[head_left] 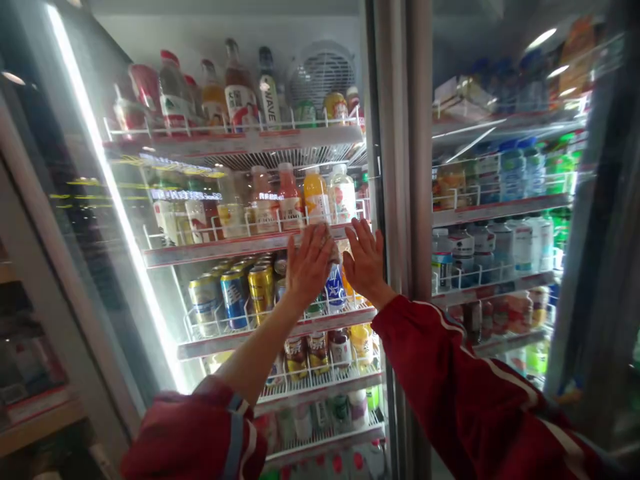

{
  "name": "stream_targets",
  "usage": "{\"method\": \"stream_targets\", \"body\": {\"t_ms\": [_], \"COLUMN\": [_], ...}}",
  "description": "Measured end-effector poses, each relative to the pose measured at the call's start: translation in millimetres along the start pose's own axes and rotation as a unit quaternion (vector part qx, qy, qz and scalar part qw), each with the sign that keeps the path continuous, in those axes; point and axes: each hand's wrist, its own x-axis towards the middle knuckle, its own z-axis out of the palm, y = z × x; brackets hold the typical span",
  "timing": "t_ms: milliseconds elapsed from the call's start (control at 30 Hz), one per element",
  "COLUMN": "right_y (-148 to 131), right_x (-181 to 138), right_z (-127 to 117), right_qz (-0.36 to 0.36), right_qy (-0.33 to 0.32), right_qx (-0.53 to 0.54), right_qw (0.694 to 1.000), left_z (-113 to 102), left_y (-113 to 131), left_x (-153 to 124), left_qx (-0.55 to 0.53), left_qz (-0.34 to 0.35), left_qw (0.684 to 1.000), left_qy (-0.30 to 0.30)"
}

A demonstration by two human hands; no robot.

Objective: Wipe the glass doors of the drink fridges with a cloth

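My left hand presses a pale, crumpled cloth against the glass door of a drinks fridge. Its fingers lie nearly flat over the cloth, and only the cloth's right edge shows. Beside it, to the right, my right hand is raised with fingers apart, holding nothing, close to the glass near the door frame. Whether it touches the glass I cannot tell. Behind the glass, an orange juice bottle and a white-labelled bottle stand just above my hands.
Shelves behind the glass hold several bottles and cans, among them a blue can and a gold can. A metal door frame rises right of my hands. Beyond it is a second glazed section with water bottles. A bright light strip runs down the left.
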Motion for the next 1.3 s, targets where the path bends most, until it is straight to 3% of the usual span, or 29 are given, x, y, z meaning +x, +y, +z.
{"method": "stream_targets", "body": {"t_ms": [133, 400, 500, 667, 833, 933, 1167, 1300], "right_y": [-3.9, -14.8, -31.6, -63.9, -84.9, -101.0, -149.6, -154.9], "right_x": [0.5, 4.4, 11.4, 20.8, 24.0, 28.2, 47.0, 49.0], "right_z": [2.1, 1.5, 6.4, 17.1, 29.4, 38.8, 58.0, 62.0], "right_qz": [0.003, -0.007, -0.020, -0.044, -0.045, -0.047, -0.092, -0.080], "right_qy": [0.006, -0.016, -0.015, -0.039, -0.065, -0.075, -0.069, -0.089], "right_qx": [0.001, 0.002, 0.005, 0.021, 0.033, 0.037, 0.023, 0.005], "right_qw": [1.000, 1.000, 1.000, 0.998, 0.996, 0.995, 0.993, 0.993], "left_z": [0.4, -31.3, -32.3, -39.8, -67.8, -76.3, -75.6, -94.7], "left_y": [2.7, -57.6, -61.2, -73.0, -118.7, -131.9, -139.2, -170.0], "left_x": [3.5, -11.4, -16.8, -31.0, -50.6, -58.8, -74.6, -88.2], "left_qx": [0.010, 0.011, 0.035, 0.035, 0.023, 0.029, 0.052, 0.033], "left_qz": [0.058, -0.061, -0.061, -0.035, -0.123, -0.151, -0.058, -0.099], "left_qw": [0.998, 0.998, 0.996, 0.998, 0.991, 0.985, 0.996, 0.993], "left_qy": [-0.015, 0.026, 0.054, 0.026, 0.051, 0.073, 0.050, 0.046]}}
